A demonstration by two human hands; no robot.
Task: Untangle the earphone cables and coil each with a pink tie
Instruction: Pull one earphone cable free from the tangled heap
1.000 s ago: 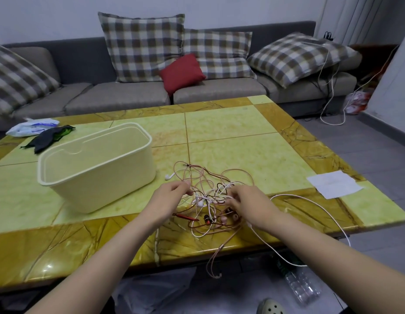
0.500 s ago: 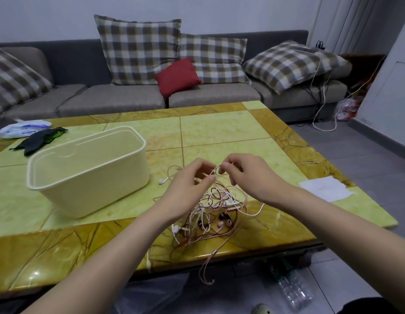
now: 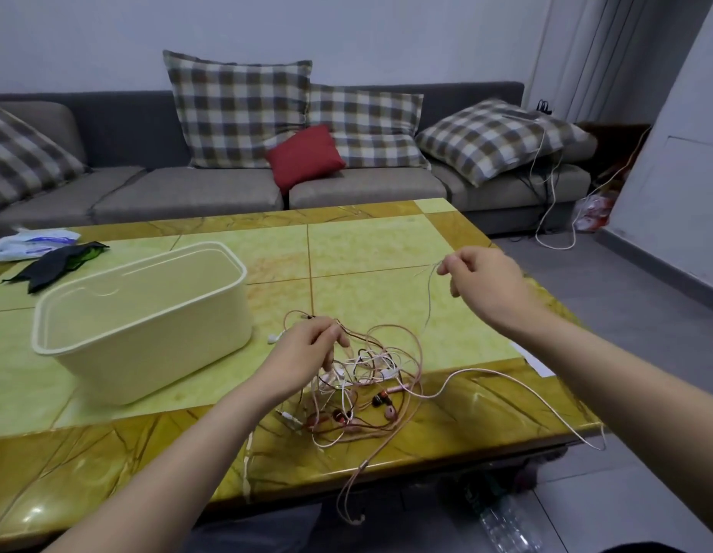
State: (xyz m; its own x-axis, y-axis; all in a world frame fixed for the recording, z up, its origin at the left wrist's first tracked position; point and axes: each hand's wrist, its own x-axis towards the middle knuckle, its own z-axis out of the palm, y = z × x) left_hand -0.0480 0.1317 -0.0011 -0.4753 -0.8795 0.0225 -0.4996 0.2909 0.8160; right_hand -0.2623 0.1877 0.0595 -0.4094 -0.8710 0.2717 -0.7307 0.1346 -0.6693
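A tangle of earphone cables [image 3: 366, 387], pink, white and dark red, lies on the yellow marble table [image 3: 386, 249] near its front edge. My left hand [image 3: 307, 349] presses on the tangle's left side, fingers curled round some dark red and pink strands. My right hand [image 3: 482, 281] is raised to the right and pinches a thin pink strand [image 3: 428, 301] that runs down into the tangle. A long pink cable [image 3: 506, 383] trails to the right over the table edge, and another loop hangs off the front edge. No pink tie is visible.
A cream plastic bin [image 3: 143, 317] stands left of the tangle. A white paper sheet [image 3: 536, 363] lies at the table's right edge under my right forearm. A black cloth [image 3: 55, 261] and white packet [image 3: 31, 243] lie at the far left. A sofa with cushions stands behind.
My right hand has pulled a pink strand up and to the right, away from the tangle. My left hand has dropped onto the tangle's left side. The long pink cable now trails right.
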